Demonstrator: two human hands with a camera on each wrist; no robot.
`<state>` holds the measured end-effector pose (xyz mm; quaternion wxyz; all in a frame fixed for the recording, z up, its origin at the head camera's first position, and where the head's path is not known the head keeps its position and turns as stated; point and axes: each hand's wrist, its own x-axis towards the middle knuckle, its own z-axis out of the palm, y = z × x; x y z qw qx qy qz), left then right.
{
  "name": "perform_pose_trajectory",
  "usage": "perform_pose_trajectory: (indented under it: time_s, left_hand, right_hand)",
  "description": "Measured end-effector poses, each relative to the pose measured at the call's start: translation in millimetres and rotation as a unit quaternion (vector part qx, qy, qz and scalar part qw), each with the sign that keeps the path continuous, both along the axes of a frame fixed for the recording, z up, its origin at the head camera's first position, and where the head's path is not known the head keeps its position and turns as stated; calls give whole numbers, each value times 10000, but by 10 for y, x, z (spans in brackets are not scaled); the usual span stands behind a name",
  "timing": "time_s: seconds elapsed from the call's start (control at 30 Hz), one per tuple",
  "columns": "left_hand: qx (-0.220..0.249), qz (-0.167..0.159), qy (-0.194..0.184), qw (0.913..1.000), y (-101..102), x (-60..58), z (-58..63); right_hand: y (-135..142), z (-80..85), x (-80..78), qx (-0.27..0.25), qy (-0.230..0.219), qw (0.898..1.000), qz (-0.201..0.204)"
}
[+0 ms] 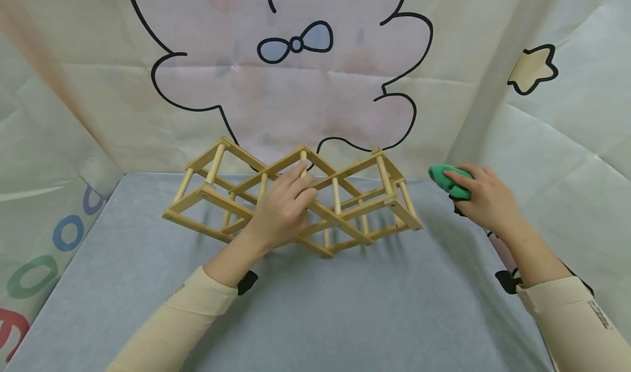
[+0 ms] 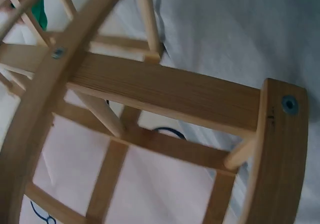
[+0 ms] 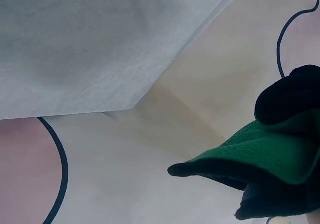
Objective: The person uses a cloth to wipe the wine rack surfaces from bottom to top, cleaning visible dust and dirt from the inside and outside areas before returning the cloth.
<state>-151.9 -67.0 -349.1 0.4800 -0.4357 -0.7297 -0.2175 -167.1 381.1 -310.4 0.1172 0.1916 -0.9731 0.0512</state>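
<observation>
A folding wooden wine rack (image 1: 337, 196), made of crossed slats and round dowels, stands spread out on the grey-covered table. My left hand (image 1: 283, 210) grips it near the middle, fingers bent over its upper bars; the palm side is hidden. In the left wrist view, slats of the rack (image 2: 165, 93) with metal rivets fill much of the picture. My right hand (image 1: 488, 196) holds a bunched green cloth (image 1: 451, 181) in the air, to the right of the rack and apart from it. Dark edges show on the cloth (image 3: 265, 151) in the right wrist view.
The table (image 1: 345, 317) has a pale grey cover. A printed cloth backdrop (image 1: 296, 98) rises behind its rear edge, with similar side panels (image 1: 567, 142) at left and right. The right hand is near the table's right edge.
</observation>
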Motion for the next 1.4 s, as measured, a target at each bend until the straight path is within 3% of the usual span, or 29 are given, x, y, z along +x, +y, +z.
perform_pose_trajectory:
  time_s: [0.37, 0.6, 0.77, 0.93, 1.17, 1.4]
  left_hand:
    - [185, -719, 205, 9970, -319, -113, 10]
    - [185, -1364, 405, 9897, -471, -197, -58]
    - [174, -1579, 456, 9862, -544, -284, -82]
    - [181, -1606, 399, 9860, -573, -357, -85]
    - [105, -1263, 232, 9917, -603, -386, -94]
    - [-80, -976, -209, 9950, -647, -292, -84]
  right_hand:
    - [20, -30, 28, -3, 25, 10000, 14]
    - [43, -54, 50, -20, -42, 10000, -47]
    - [52, -67, 60, -45, -52, 9999, -86]
    - [43, -64, 71, -96, -88, 9999, -98]
    - [17, -70, 121, -133, 29, 9999, -5]
    - [-68, -64, 243, -359, 564, 9971, 353]
